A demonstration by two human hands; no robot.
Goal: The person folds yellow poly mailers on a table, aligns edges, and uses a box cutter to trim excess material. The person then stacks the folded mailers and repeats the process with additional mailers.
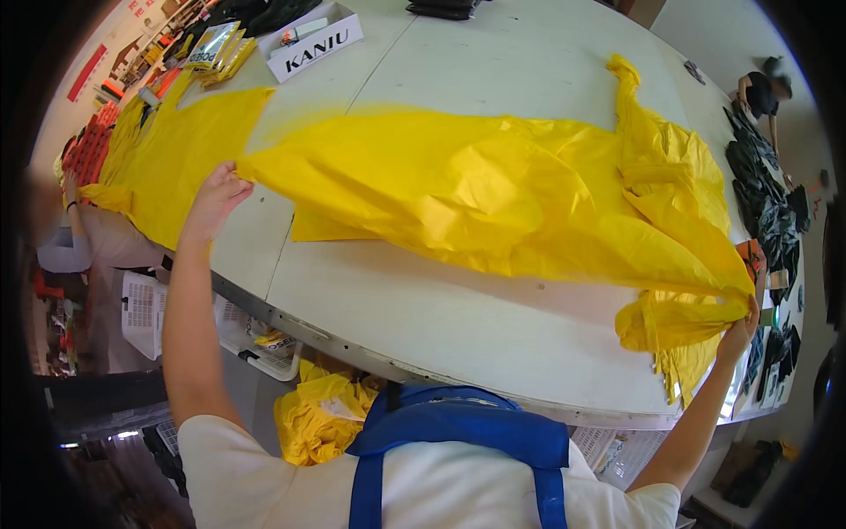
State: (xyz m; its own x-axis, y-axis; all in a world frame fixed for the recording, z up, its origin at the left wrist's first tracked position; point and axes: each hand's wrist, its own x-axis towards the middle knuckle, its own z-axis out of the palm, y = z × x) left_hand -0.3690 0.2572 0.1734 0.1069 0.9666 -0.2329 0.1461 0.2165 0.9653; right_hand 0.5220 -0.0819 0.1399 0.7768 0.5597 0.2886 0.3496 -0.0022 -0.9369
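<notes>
A shiny yellow rainwear garment (493,189) is stretched sideways above the white table (423,331), between my two hands. My left hand (222,192) is closed in a pinch on its left corner. Far to the right, my right hand (742,328) grips a bunched part of the same garment, its fingers partly hidden by the folds. The far right part of the fabric lies crumpled, with a narrow sleeve-like end (626,75) pointing away from me. A flat yellow piece (330,227) shows underneath the raised cloth.
More yellow fabric (189,145) lies at the left, near a co-worker's arm (77,225). Packaged yellow items (225,57) and a white box (315,48) stand at the far left. Black garments (765,198) line the right edge. Below the table are white baskets (143,313) and a yellow heap (322,419).
</notes>
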